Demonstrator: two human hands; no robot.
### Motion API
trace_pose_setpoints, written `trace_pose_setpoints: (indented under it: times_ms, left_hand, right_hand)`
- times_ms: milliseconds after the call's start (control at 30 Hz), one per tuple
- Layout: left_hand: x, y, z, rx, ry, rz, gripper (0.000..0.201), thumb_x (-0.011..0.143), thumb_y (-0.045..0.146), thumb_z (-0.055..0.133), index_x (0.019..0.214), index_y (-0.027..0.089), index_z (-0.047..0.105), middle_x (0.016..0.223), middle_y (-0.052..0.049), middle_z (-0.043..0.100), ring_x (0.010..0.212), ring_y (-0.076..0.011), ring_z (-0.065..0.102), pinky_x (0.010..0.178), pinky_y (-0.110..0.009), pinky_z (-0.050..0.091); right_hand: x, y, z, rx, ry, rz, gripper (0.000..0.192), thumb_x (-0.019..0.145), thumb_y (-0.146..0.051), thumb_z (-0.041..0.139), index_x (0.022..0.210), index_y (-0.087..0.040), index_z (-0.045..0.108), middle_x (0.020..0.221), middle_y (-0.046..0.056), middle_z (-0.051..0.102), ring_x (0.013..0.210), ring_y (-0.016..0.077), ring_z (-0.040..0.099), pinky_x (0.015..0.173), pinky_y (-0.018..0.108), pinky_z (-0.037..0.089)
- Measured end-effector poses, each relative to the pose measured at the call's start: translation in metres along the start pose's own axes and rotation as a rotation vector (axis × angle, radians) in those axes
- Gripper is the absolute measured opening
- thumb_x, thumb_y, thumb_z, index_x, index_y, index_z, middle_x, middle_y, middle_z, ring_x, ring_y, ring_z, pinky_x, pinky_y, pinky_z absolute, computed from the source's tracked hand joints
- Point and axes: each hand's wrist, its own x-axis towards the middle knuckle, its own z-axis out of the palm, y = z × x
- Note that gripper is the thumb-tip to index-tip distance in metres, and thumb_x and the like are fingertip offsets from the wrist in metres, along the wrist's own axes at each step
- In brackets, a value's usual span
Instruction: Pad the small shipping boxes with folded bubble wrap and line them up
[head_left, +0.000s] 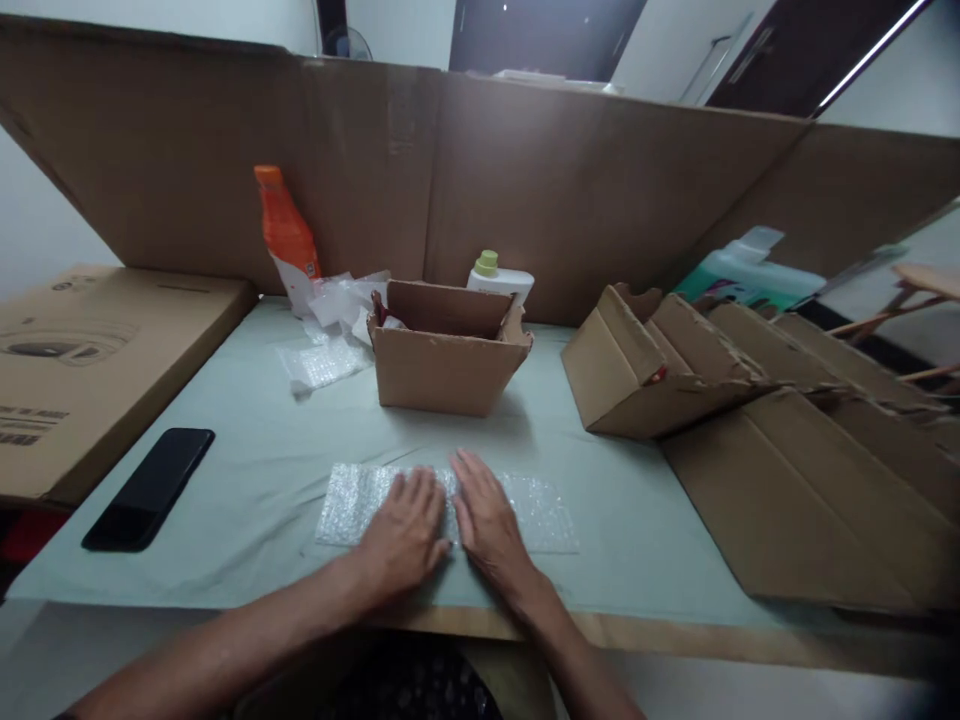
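Observation:
A flat strip of bubble wrap (544,512) lies crosswise near the front of the cloth-covered table. My left hand (405,525) rests flat on its middle, fingers stretched out. Beside it, my right hand (486,515) also lies palm down on the wrap with the fingers extended. The two hands are close together, and neither is closed around anything. What lies under the palms is hidden. Just beyond the wrap stands a small open cardboard box (450,370) with something whitish showing inside at its left.
Crumpled bubble wrap (330,360) lies by an orange bottle (289,230) at the back left. A black phone (150,490) is at the left, near a large flat carton (112,360). Open cardboard boxes (810,500) crowd the right side. A tall cardboard panel (525,180) walls the back.

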Motion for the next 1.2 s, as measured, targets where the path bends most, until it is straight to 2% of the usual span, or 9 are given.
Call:
trace_pose_setpoints:
  times_ms: [167,300,433,567,733,867,967,1067,1200]
  left_hand:
    - [-0.045,-0.059,-0.012,-0.033,0.019,-0.083,0.064,0.092,0.046,0.061,0.151,0.029,0.044,0.165,-0.011,0.026,0.153,-0.0354,0.020,0.124,-0.059,0.007]
    - [-0.073,-0.082,-0.025,0.055,0.031,-0.120,0.060,0.092,0.047,0.059,0.149,0.038,0.046,0.164,-0.006,0.028,0.152,-0.0382,0.024,0.122,-0.060,0.011]
    - [-0.081,-0.097,-0.043,0.140,0.190,-0.227,0.054,0.093,0.050,0.051,0.143,0.029,0.054,0.155,-0.014,0.045,0.143,-0.0396,0.040,0.115,-0.056,0.029]
    - [-0.069,-0.094,-0.061,0.313,0.202,-0.411,0.053,0.090,0.053,0.049,0.125,0.016,0.064,0.118,-0.020,0.066,0.110,-0.0403,0.060,0.093,-0.052,0.045]
    - [-0.051,-0.076,-0.065,0.378,0.024,-0.527,0.033,0.087,0.045,0.050,0.094,0.016,0.066,0.094,-0.016,0.065,0.095,-0.0359,0.061,0.082,-0.045,0.045]
    - [-0.046,-0.069,-0.070,0.239,-0.031,-0.589,0.012,0.081,0.026,0.047,0.085,0.020,0.057,0.084,-0.008,0.064,0.085,-0.0277,0.063,0.076,-0.036,0.044]
    - [-0.036,-0.066,-0.085,0.111,-0.007,-0.677,0.022,0.082,0.026,0.046,0.101,0.020,0.056,0.075,-0.001,0.063,0.072,-0.0223,0.062,0.067,-0.031,0.042]
    - [-0.014,-0.065,-0.101,0.092,0.051,-0.643,0.045,0.084,0.028,0.048,0.129,0.020,0.050,0.072,0.002,0.063,0.066,-0.0214,0.062,0.065,-0.030,0.042]
    - [0.026,-0.070,-0.104,0.237,0.136,-0.453,0.059,0.086,0.021,0.050,0.145,0.017,0.041,0.088,-0.005,0.071,0.079,-0.0246,0.068,0.072,-0.033,0.047]
  right_hand:
    - [-0.026,0.008,0.013,0.053,-0.185,-0.075,0.059,0.094,-0.025,0.055,0.152,-0.024,0.043,0.156,0.007,0.046,0.146,0.0267,0.040,0.119,0.050,0.036]
    - [-0.088,0.072,-0.035,-0.150,-0.091,0.174,0.051,0.097,-0.038,0.051,0.145,-0.022,0.054,0.152,0.011,0.052,0.142,0.0323,0.045,0.114,0.056,0.037]
    - [-0.135,0.122,-0.087,-0.351,0.064,0.444,0.049,0.098,-0.046,0.040,0.126,-0.016,0.066,0.136,0.017,0.065,0.126,0.0348,0.058,0.098,0.053,0.046]
    - [-0.116,0.113,-0.095,-0.337,0.091,0.467,0.045,0.096,-0.048,0.042,0.115,-0.017,0.068,0.110,0.014,0.074,0.104,0.0310,0.066,0.089,0.046,0.048]
    - [-0.058,0.082,-0.069,-0.295,0.033,0.430,0.030,0.090,-0.048,0.052,0.085,-0.021,0.064,0.088,0.011,0.071,0.086,0.0291,0.064,0.078,0.041,0.045]
    - [-0.057,0.069,-0.066,-0.014,0.037,0.471,0.032,0.088,-0.047,0.052,0.065,-0.024,0.049,0.068,0.003,0.060,0.067,0.0197,0.056,0.065,0.032,0.043]
    - [-0.068,0.062,-0.078,0.343,0.112,0.647,0.031,0.081,-0.052,0.061,0.080,-0.022,0.055,0.070,0.000,0.063,0.064,0.0168,0.059,0.061,0.027,0.047]
    - [-0.071,0.051,-0.093,0.558,0.223,0.810,0.056,0.073,-0.055,0.071,0.113,-0.017,0.058,0.080,0.004,0.069,0.072,0.0194,0.065,0.064,0.028,0.052]
    - [-0.078,0.027,-0.100,0.599,0.084,0.840,0.089,0.078,-0.053,0.070,0.153,-0.018,0.038,0.077,0.001,0.066,0.064,0.0170,0.062,0.061,0.028,0.054]
